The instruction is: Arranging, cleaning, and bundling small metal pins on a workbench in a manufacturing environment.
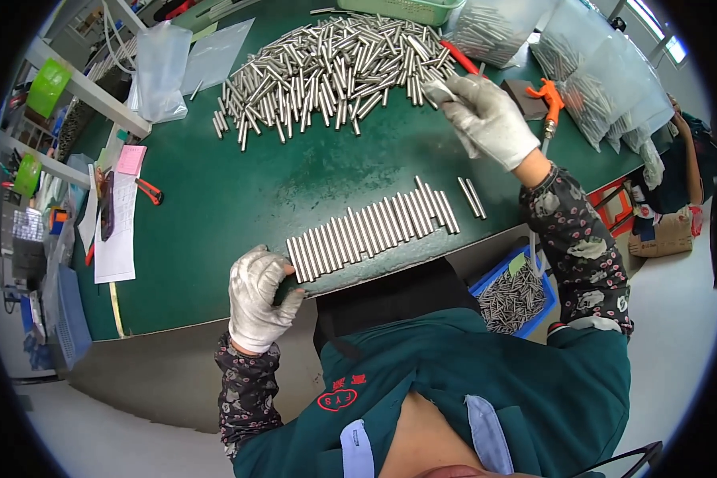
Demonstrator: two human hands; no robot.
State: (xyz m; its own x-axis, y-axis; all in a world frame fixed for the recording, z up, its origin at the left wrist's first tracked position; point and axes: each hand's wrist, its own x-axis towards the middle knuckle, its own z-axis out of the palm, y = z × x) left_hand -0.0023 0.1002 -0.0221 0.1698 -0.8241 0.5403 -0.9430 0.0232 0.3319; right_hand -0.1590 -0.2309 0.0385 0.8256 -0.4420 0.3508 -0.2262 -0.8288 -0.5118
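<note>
A row of slim metal pins [366,231] lies side by side near the table's front edge. At its left end is my left hand [259,296], in a white glove, with thumb and forefinger apart and nothing seen between them. Two more pins [472,197] lie just right of the row. My right hand [490,123], also gloved, is raised by the right edge of a big heap of loose pins [334,72]. Its fingers are curled and pinched together; a greyish bit shows at the tips, too blurred to name.
An orange air gun [548,102] and a dark block [526,99] are right of my right hand. Bags of pins [589,72] stand at the far right. Below the edge sits a blue bin [514,295] of pins. Papers [118,231] and a red-handled tool [150,191] lie left.
</note>
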